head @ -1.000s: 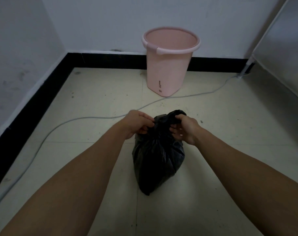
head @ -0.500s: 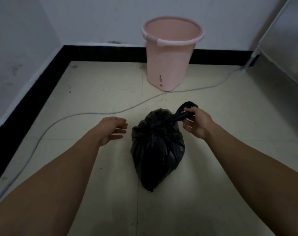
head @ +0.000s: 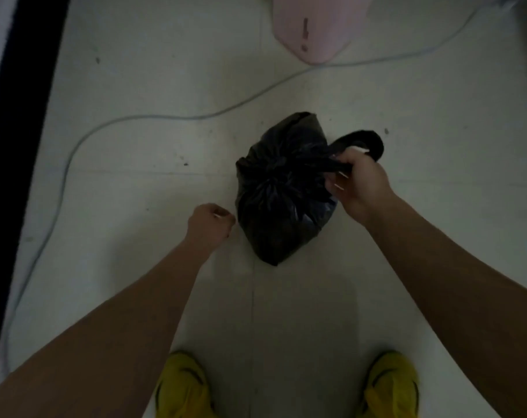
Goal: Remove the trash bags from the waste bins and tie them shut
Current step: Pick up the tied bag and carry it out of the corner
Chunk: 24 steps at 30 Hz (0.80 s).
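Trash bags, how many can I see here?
1. The black trash bag sits on the floor, its twisted top gripped by the right hand. The pink bin has its inside out of frame, so another may be hidden.

There is one black trash bag (head: 281, 191). One pink waste bin (head: 319, 31) stands at the far edge, only partly in view. One grey cable (head: 153, 117) runs left to right. Two hands show: left hand (head: 209, 224), right hand (head: 358, 182). Two yellow ones nearest: left shoe (head: 182, 387), right shoe (head: 391, 384).
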Each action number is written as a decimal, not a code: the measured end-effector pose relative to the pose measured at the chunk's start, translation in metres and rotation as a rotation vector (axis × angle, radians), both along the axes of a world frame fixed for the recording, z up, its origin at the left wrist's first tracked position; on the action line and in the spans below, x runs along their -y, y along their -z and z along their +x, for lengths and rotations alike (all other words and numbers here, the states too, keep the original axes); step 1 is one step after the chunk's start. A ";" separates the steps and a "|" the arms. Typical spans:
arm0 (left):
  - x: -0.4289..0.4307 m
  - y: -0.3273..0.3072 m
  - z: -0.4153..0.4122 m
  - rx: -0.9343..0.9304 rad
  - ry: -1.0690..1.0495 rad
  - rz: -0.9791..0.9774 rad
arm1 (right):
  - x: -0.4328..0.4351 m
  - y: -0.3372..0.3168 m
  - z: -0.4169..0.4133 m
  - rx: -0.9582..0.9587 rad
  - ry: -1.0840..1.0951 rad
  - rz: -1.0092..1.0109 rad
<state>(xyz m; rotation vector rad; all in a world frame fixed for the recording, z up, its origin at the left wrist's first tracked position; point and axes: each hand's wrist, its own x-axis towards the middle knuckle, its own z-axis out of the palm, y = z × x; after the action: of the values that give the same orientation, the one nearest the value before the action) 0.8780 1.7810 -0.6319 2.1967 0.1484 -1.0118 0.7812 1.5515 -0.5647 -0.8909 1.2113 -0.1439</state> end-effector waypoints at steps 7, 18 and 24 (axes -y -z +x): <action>-0.094 -0.112 -0.059 -0.253 0.028 0.168 | -0.052 -0.086 -0.052 -0.265 -0.189 -0.093; -0.098 -0.389 -0.034 -0.254 -0.034 -0.004 | -0.083 -0.339 -0.029 -0.512 -0.894 -0.555; -0.125 -0.520 -0.036 -0.102 0.039 0.046 | -0.102 -0.450 -0.045 -0.616 -1.287 -0.785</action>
<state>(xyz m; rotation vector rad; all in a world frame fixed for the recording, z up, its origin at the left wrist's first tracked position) 0.8423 1.9056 -0.1118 2.1970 0.1776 -1.1536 0.7367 1.6538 -0.1151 -2.3667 0.8804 0.7981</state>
